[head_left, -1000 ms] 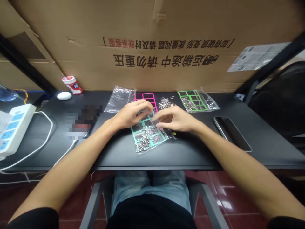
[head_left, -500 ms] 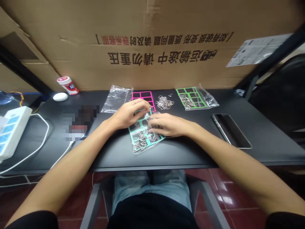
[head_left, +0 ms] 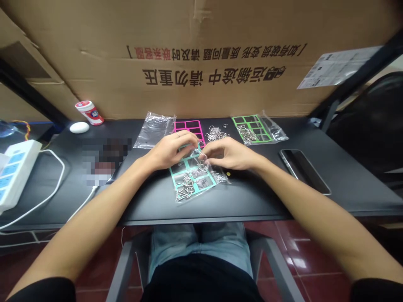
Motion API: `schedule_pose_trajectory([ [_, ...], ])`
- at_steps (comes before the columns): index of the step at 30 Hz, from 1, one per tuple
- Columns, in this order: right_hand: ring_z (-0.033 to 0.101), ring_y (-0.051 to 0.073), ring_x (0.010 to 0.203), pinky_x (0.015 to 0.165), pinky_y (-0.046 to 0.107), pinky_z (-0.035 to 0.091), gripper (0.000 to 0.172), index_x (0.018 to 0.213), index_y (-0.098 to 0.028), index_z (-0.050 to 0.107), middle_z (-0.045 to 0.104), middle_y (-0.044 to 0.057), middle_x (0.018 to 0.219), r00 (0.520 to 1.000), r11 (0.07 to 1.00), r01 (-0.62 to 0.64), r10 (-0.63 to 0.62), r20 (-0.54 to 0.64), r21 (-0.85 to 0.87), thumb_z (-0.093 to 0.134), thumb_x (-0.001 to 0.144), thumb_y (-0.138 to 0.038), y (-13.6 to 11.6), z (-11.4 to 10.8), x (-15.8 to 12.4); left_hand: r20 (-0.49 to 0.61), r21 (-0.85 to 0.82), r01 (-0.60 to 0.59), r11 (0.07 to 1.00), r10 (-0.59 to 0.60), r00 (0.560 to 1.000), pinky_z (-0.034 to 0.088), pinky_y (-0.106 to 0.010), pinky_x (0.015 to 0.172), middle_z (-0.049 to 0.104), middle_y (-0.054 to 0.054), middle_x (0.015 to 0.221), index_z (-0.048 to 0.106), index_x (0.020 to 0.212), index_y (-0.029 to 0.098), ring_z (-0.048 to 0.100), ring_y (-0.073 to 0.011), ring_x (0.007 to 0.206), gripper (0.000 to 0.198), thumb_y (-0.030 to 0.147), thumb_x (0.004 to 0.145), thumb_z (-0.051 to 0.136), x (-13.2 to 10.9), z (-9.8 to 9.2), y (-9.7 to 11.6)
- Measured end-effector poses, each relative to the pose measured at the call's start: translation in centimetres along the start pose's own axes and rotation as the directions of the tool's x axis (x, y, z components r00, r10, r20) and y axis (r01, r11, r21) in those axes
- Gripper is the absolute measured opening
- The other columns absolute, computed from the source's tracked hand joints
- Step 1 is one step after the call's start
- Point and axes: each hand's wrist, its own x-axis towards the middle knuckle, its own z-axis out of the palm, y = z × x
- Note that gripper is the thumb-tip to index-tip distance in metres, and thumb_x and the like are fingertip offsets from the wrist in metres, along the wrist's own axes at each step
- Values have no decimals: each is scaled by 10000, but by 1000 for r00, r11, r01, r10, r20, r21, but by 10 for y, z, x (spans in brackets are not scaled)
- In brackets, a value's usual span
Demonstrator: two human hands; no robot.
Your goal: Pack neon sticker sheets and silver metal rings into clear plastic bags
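Note:
A clear plastic bag (head_left: 197,193) with a teal grid card in it lies tilted on the black table. Bent metal wire pieces (head_left: 184,189) are bunched in its near end. My left hand (head_left: 171,149) grips the bag's far end with curled fingers. At the right side of the bag's opening, my right hand (head_left: 233,154) is closed with thumb and fingertips together on the plastic. Whether a small metal piece is also between those fingertips cannot be made out. Just below that hand lies a small yellow disc (head_left: 228,173).
Behind my hands are a pink grid card (head_left: 192,124), a heap of metal wire pieces (head_left: 217,134) and a bagged green grid card (head_left: 264,135). A phone (head_left: 304,171) lies at right. At left are a red-and-white bottle (head_left: 90,113), a white oval object (head_left: 79,127) and a power strip (head_left: 22,167).
My right hand has lifted away from the bag's middle, up and to the right. More of the card's right side and the yellow disc now show. My left hand has stayed put.

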Motion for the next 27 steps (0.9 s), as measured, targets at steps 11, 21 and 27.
schedule_pose_trajectory([
  [11, 764, 208, 832, 796, 353, 610, 223, 1105, -225, 869, 849, 28, 939, 998, 986, -6, 18, 67, -166, 836, 925, -352, -7, -8, -1, 5, -5, -8, 1000, 8, 1000, 627, -428, 1035, 783, -110, 1256, 709, 1198, 222, 748, -228, 1216, 143, 216, 1130, 582, 0, -1, 0],
  [21, 723, 221, 787, 819, 430, 643, 304, 1140, -277, 792, 774, 34, 952, 900, 997, 57, -27, -434, 55, 875, 932, -483, -13, -20, 2, 19, -20, 10, 1000, -9, 1000, 612, -421, 1051, 783, -99, 1255, 707, 1203, 223, 745, -221, 1202, 150, 207, 1131, 576, 1, -2, 3],
  [27, 743, 241, 774, 761, 447, 666, 284, 1096, -257, 735, 764, 63, 949, 775, 999, -35, 3, -632, -37, 855, 925, -450, 19, -32, 10, 28, -28, 10, 1000, -9, 1000, 607, -429, 1070, 778, -98, 1262, 698, 1207, 227, 739, -225, 1226, 146, 217, 1137, 571, 0, -1, 1],
])
